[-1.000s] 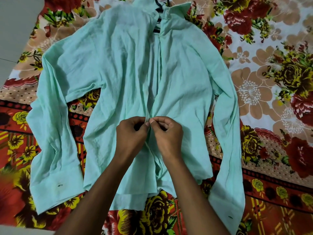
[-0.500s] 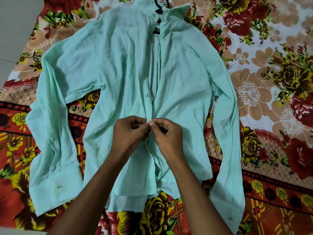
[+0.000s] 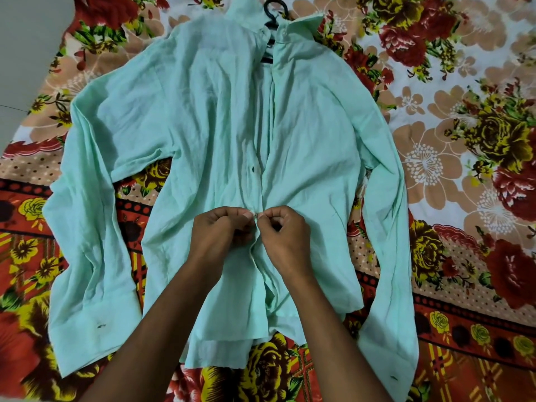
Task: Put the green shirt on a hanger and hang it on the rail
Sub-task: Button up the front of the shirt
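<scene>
- A pale green shirt (image 3: 179,117) lay spread flat, front side up, on a floral bedsheet (image 3: 452,117) patterned in red, yellow, tan and white.
- The shirt's collar pointed away from the viewer, toward the top of the view; its hem lay nearest the viewer.
- Both long sleeves ran down either side of the body, with the cuffs near the lower corners of the view.
- A black hanger (image 3: 271,13) sat inside the shirt. Only its hook and a short stretch of its neck showed, poking out at the open collar.
- The two front panels met along the middle. A dark dot, perhaps a button or a buttonhole, showed on the placket just above the hands.
- The left hand (image 3: 220,233) was curled, its thumb and fingertips pinching the edge of the left front panel at the placket, about midway down the shirt.
- The right hand (image 3: 285,235) was curled the same way, pinching the edge of the right front panel directly opposite.
- The fingertips of both hands met, almost touching, at the centre seam, with a small pale spot between them; whether that was a button could not be told.
- Both bare forearms reached in from the bottom edge of the view, crossing over the shirt's lower part.
- A strip of plain grey floor (image 3: 26,53) showed beyond the sheet at the upper left.
</scene>
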A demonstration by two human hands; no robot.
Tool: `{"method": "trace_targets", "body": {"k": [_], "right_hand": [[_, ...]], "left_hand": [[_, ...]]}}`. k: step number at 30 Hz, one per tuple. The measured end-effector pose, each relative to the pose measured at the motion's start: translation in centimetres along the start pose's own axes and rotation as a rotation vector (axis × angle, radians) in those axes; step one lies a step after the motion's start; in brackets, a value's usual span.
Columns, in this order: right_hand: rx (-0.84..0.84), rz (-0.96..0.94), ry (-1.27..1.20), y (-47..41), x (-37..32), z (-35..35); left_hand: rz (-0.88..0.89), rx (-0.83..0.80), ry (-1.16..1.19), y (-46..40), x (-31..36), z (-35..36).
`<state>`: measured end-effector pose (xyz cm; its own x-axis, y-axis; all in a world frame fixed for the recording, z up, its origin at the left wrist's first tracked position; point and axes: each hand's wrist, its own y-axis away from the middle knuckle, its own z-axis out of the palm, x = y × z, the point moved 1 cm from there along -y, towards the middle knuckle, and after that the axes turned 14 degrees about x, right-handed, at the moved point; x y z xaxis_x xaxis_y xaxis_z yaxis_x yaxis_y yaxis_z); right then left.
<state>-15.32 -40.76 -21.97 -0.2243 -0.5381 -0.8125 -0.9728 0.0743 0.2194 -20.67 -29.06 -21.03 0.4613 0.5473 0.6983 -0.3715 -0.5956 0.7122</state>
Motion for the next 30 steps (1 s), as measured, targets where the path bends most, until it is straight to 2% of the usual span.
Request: {"method": "trace_targets", "body": {"k": [2, 4, 6, 9, 11, 14, 16, 20, 26, 30], "right_hand": [[-0.012, -0.090, 0.159, -0.3, 0.0, -0.1], [-0.034, -0.138, 0.271, -0.7, -0.1, -0.3], [-0.007, -0.172, 0.255, -1.2, -0.4, -0.4], [0.140, -0.258, 0.111, -2.2, -1.6, -0.4], [0.189, -0.281, 0.026, -3.0, -2.6, 0.0], [0.132, -0.277, 0.002, -4.3, -3.5, 1.2], [0.075, -0.311, 0.092, -5.2, -3.4, 2.1], [0.065, -0.365, 0.274, -5.8, -2.8, 3.0], [0.164, -0.375, 0.305, -5.7, -2.9, 3.4], [0.188, -0.419, 0.286, -5.4, -2.9, 3.4]], "left_hand": [[0.065, 0.021, -0.123, -0.2, 0.1, 0.1], [0.311, 0.083, -0.416, -0.7, 0.6, 0.1], [0.599, 0.175, -0.600, -0.7, 1.7, 0.2], [0.907, 0.199, -0.570, -0.7, 3.3, 1.6], [0.975, 0.174, -0.592, -1.3, 3.7, 3.2], [0.948, 0.165, -0.714, -2.9, 3.7, 4.4], [0.927, 0.180, -0.771, -3.7, 3.8, 4.5], [0.895, 0.197, -0.693, -4.2, 4.3, 3.6], [0.463, 0.146, -0.397, -4.1, 4.5, 2.7], [0.315, 0.126, -0.264, -3.9, 4.4, 2.8]]}}
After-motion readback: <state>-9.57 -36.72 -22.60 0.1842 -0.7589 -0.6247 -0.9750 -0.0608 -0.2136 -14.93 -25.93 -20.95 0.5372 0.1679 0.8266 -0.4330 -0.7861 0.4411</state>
